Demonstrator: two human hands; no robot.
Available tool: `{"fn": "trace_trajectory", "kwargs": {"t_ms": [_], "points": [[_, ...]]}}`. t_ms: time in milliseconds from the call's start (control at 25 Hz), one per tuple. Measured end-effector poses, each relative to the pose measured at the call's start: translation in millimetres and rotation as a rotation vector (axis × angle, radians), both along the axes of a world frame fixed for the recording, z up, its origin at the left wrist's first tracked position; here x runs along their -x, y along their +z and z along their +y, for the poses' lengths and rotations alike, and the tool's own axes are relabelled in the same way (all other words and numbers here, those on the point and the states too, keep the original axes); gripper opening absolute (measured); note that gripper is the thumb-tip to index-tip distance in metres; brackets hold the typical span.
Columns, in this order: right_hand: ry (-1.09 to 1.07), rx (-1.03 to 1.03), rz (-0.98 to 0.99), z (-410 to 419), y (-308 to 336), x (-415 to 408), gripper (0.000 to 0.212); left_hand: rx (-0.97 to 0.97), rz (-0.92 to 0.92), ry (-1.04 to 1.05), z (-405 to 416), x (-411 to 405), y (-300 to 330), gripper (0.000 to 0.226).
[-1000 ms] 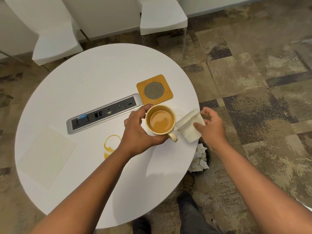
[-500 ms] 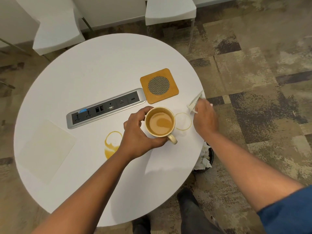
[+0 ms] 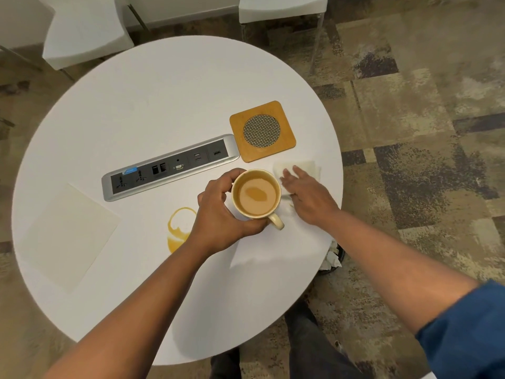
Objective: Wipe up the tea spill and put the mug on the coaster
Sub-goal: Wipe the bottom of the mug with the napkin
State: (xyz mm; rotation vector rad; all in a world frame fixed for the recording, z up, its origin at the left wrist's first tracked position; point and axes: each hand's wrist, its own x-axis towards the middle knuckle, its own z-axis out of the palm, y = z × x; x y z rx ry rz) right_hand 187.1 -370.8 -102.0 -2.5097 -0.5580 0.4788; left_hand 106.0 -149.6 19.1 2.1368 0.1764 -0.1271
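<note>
Nearest to me, my left hand point(image 3: 218, 214) grips the mug point(image 3: 257, 194) of tea around its body, with the handle pointing to 5 o'clock, and the tea spill point(image 3: 179, 228) lies on the table point(image 3: 164, 91) at 9 o'clock from this hand. At 3 o'clock from the mug my right hand point(image 3: 308, 198) presses flat, with straight fingers, on a white napkin point(image 3: 306, 166). The coaster point(image 3: 262, 131) lies bare at 12 o'clock from the mug, beside the socket strip point(image 3: 169, 166).

Office meeting room: round white table point(image 3: 164, 105) with built-in power-and-data strip point(image 3: 169, 166), patterned carpet tiles point(image 3: 410, 132).
</note>
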Motion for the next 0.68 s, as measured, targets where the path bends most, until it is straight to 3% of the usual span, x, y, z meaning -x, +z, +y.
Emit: {"fn": "trace_trajectory", "kwargs": {"t_ms": [160,280,440,680], "points": [[0.127,-0.048,0.122,-13.2,1.1,7.3,0.053,0.008,0.003,0.002,-1.4,0.0,1.3,0.085],[0.092,-0.093,0.218,-27.1,3.7,15.3,0.046,0.011,0.015,0.004,-3.5,1.2,4.0,0.086],[-0.090,-0.193,0.338,-38.1,10.1,30.5,0.044,0.019,0.014,-0.005,-6.9,5.8,7.3,0.084],[-0.525,-0.533,0.792,-36.7,35.3,43.2,0.041,0.024,0.020,-0.020,-11.0,13.7,11.9,0.084]]}}
